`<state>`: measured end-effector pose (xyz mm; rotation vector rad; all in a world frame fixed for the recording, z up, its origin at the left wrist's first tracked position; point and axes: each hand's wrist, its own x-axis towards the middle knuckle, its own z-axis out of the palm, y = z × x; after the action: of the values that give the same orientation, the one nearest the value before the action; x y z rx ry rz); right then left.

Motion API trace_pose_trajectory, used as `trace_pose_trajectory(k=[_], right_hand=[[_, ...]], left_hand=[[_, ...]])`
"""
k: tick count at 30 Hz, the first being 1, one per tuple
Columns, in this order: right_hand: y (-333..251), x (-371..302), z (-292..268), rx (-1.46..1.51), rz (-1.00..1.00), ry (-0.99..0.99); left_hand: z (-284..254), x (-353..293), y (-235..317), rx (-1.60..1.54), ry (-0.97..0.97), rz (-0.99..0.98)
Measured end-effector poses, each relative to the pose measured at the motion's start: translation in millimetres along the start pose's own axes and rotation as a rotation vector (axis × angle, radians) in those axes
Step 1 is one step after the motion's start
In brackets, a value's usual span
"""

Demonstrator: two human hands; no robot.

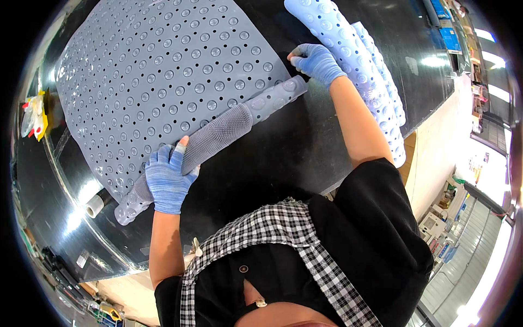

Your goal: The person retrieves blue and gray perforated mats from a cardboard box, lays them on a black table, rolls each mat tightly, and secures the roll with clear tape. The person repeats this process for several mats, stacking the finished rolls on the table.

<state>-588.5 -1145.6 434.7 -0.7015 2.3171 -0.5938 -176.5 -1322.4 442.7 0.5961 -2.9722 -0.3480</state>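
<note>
A grey bath mat (185,71) covered in suction cups and small holes lies spread on the black table. Its near edge is rolled up into a narrow roll (218,133) with a bristly textured middle part. My left hand (170,177), in a blue glove with bare thumb tip, is wrapped over the left part of this roll. Beyond the roll's right end, my right hand (316,61) is closed beside the mat's right edge, fingertips drawn together. Whatever it may pinch is too small or hidden to make out. Just right of it lies a rolled light-blue bath mat (357,60).
The glossy black table (261,163) has a curved-looking near edge. A small white roll (95,206) lies by the mat's left corner. A yellow-and-red package (38,117) is at the far left. Blue boxes (449,38) stand at the far right.
</note>
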Motion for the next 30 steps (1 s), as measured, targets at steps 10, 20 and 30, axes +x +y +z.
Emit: trace_pose_trajectory(k=[10,20,30], right_hand=[[-27,-3,3,-0.402,-0.070,-0.093],[-2,0,-3,0.080,-0.047,-0.174],[-27,5,2,-0.493,-0.134,-0.147]], left_hand=[[-3,2,0,-0.006,-0.007,0.004],[2,0,-1,-0.028,0.028,0.003],[2,0,-3,-0.019,0.008,0.009]])
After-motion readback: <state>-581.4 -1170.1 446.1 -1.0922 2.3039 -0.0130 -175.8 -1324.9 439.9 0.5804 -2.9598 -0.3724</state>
